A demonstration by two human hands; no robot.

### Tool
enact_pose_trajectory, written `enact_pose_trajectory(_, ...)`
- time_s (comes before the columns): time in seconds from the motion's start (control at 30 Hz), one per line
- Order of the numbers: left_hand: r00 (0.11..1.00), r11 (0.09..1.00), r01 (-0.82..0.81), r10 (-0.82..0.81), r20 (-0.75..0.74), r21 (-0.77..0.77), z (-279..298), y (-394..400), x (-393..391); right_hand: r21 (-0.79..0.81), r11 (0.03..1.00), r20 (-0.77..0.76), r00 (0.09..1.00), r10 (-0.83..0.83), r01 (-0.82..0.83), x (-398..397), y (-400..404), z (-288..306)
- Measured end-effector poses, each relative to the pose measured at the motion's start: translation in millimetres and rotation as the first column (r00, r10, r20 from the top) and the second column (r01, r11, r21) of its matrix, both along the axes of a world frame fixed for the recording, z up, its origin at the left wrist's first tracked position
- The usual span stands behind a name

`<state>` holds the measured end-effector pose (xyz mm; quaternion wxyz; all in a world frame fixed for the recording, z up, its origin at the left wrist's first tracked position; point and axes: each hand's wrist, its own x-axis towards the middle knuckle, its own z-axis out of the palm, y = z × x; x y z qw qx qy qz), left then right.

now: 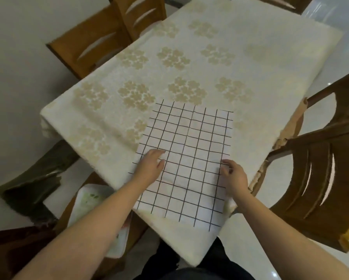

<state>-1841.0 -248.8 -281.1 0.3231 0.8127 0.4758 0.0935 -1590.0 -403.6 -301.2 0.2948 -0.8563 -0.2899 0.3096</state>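
Note:
A white cloth with a black grid pattern [191,150] lies flat on the near corner of a table covered with a cream floral tablecloth [189,63]. My left hand [150,167] rests on the cloth's left edge with its fingers spread and fairly straight. At the cloth's right edge sits my right hand [233,175], its fingers bent down onto the fabric. Whether it pinches the edge cannot be made out. The cloth's near right corner hangs slightly over the table edge.
Wooden chairs stand at the far left [101,35], at the right [327,158] and near left, where one holds a white tray [88,201]. A dark plastic bag [34,182] lies on the floor at left. The tablecloth's right edge is torn.

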Motion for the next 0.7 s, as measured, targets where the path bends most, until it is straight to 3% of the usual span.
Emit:
enact_pose_trajectory(0.17, 0.897, 0.883, -0.44, 0.44, -0.035, -0.166, -9.8, 51.8, -16.8, 0.072, 0.99, -0.075, 0.991, -0.114, 0.12, -4.7, 3.8, 10.4)
enact_pose_trajectory(0.43, 0.815, 0.767, -0.578, 0.562, -0.143, -0.277, -15.3, 87.5, -21.6, 0.097, 0.981, -0.119, 0.98, -0.159, 0.17, -3.1, 10.0, 16.3)
enact_pose_trajectory(0.6, 0.842, 0.794, -0.539, 0.494, -0.218, -0.283, -10.9, 92.0, -18.1, 0.096, 0.97, -0.152, 0.966, -0.207, 0.223, 0.3, 9.9, 19.0)
enact_pose_trajectory(0.7, 0.838, 0.779, -0.545, 0.521, -0.163, -0.311, -4.6, 93.3, -18.2, 0.093, 0.965, -0.196, 0.955, -0.223, 0.245, 3.9, 8.1, 19.1)
